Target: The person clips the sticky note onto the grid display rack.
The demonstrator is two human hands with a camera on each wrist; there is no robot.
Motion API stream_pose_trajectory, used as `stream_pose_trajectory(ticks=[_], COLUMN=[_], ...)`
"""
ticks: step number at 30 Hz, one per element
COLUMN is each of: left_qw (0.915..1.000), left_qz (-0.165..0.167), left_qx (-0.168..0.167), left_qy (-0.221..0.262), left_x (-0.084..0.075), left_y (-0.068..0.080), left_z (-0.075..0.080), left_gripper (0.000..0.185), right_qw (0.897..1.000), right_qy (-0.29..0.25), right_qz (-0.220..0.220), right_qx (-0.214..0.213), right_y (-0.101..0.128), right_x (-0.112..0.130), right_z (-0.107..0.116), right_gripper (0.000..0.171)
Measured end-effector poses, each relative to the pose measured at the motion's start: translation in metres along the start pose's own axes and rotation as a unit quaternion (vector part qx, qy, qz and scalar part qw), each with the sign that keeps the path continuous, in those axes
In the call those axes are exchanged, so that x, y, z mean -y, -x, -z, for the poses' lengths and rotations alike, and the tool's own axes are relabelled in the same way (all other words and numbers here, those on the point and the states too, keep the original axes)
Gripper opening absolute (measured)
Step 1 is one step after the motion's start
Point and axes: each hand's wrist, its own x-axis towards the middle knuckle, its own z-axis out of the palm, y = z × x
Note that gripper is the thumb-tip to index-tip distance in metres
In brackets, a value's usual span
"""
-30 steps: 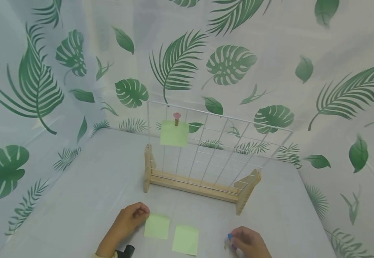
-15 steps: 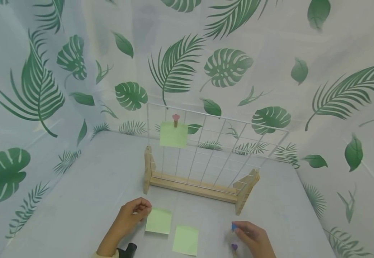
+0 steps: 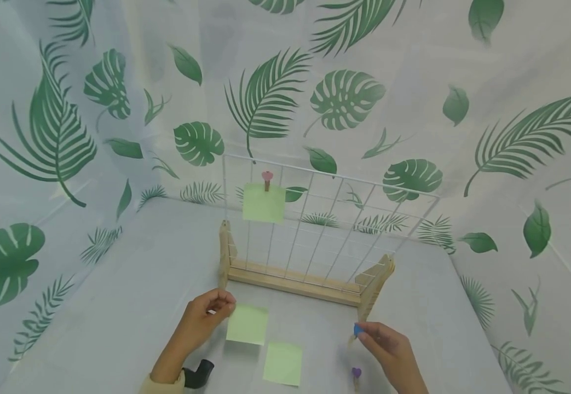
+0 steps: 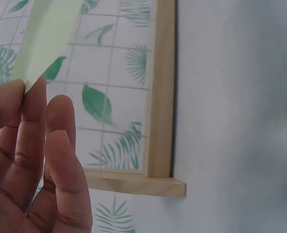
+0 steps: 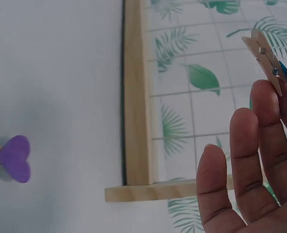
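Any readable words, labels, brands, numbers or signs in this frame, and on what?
None: the green sticky note pinched by the left hand, the one on the table and the one clipped to the wire grid look blank.
The wooden clothespin held by the right hand shows no print.

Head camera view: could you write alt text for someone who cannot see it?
A person's left hand pinches a pale green square sticky note above a grey table, while the right hand holds a small wooden clothespin with a blue top. Behind stands a white wire grid in a wooden stand, one green note already clipped on.
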Motion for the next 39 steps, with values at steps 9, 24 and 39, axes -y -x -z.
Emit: stream_pose_trajectory(ticks=[9, 24, 39], left_qw=[0.9983, 0.9980, 0.9978], left_qz=[0.009, -0.013, -0.046], left_qx=[-0.012, -0.021, -0.030], left_qy=[0.057, 0.058, 0.038], left_x=[-0.020, -0.042, -0.053], left_y=[-0.006, -0.015, -0.023], left_z=[-0.004, -0.006, -0.011], left_gripper=[0.008, 0.007, 0.006], right_qw=[0.998, 0.993, 0.983], right_qy=[0.002, 0.045, -0.011], right_qz=[0.054, 0.107, 0.180], right_qx=[-0.021, -0.035, -0.030], right_y=[-0.003, -0.016, -0.025], right_x=[0.015, 0.038, 0.053], right_z=[0.000, 0.005, 0.005], right_gripper=[0.013, 0.017, 0.021])
